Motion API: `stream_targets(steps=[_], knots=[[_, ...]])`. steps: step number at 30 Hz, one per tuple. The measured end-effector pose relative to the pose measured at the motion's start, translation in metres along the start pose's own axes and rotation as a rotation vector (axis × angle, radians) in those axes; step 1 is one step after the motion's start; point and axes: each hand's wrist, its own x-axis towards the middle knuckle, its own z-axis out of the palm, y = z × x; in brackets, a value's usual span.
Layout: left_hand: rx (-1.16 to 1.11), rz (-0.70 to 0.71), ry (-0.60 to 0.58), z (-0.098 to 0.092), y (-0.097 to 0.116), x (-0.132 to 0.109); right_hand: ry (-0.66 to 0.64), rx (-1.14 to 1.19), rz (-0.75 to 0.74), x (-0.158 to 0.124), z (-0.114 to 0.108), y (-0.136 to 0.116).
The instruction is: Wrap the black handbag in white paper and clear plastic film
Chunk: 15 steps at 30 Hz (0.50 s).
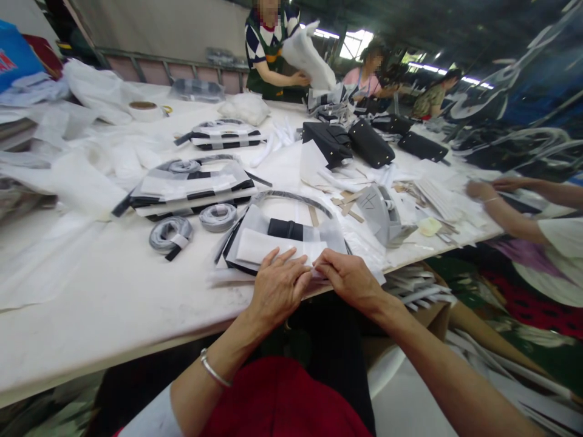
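Note:
A black handbag lies at the table's front edge, partly covered by white wrapping, its wrapped handle arched behind it. Across its front is a folded white foam sheet. My left hand rests on the sheet's lower edge, fingers stretched out and apart. Close beside it, my right hand is closed in a pinch at the bag's front edge; what sits between the fingertips is hidden. Left of the bag lie two coiled grey-wrapped straps.
More wrapped bags stand further back on the table. Black bags and a grey tape dispenser are to the right. A co-worker's hands work at the right edge; another person holds white wrapping across the table.

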Motion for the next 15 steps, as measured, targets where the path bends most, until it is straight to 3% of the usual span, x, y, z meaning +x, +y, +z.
stream_targets(steps=[4, 9, 15], knots=[[0.011, -0.019, 0.040, 0.002, 0.002, 0.000, -0.098, 0.030, 0.012, -0.003, -0.004, 0.002], [0.057, 0.016, 0.006, 0.000, 0.004, -0.001, -0.103, 0.009, -0.073, -0.015, 0.001, 0.002], [0.081, -0.010, 0.050, 0.006, 0.007, 0.000, -0.070, 0.050, 0.110, 0.005, 0.000, 0.005]])
